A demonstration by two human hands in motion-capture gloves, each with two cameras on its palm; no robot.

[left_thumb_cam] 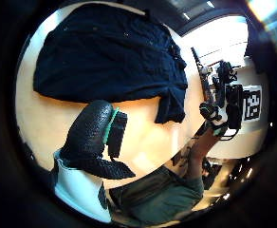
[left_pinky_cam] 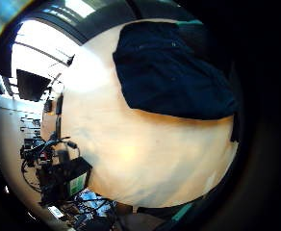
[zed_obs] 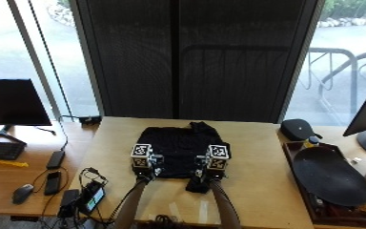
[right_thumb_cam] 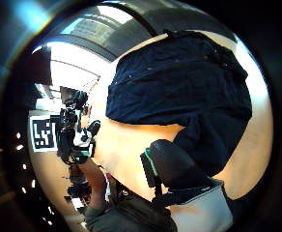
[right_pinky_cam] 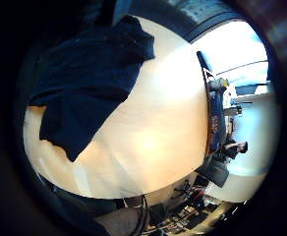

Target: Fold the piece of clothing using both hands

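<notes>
Lying spread flat near the middle of the pale wooden table [zed_obs: 259,167]: a dark garment [zed_obs: 180,145], its long axis running from the person's edge away toward the window, a narrow bump of cloth pointing at the far side and a loose flap [zed_obs: 198,185] trailing off the near right corner toward the person

Hovering side by side over the garment's near edge: the left hand [zed_obs: 146,164] at the near left corner, the right hand [zed_obs: 209,167] above the near right corner, just over that flap

Showing in the left thumb side palm view: the left thumb [left_thumb_cam: 88,135] sticking out free over bare tabletop, pinching nothing, the garment [left_thumb_cam: 110,52] lying apart from it

Showing in the right thumb side palm view: the right thumb [right_thumb_cam: 172,164] likewise sticking out, overlapping the flap's edge, with no cloth caught under it

Looking relaxed and apart on both hands, going by the thumbs; the other fingers staying out of sight

Filling part of both little finger side palm views: the garment [left_pinky_cam: 169,72] [right_pinky_cam: 84,83], lying flat on the wood, not gathered up

Sitting well apart from the garment: a black monitor [zed_obs: 12,102] and a mouse [zed_obs: 22,192] off to the left, a black oval dish [zed_obs: 329,176] to the right
</notes>
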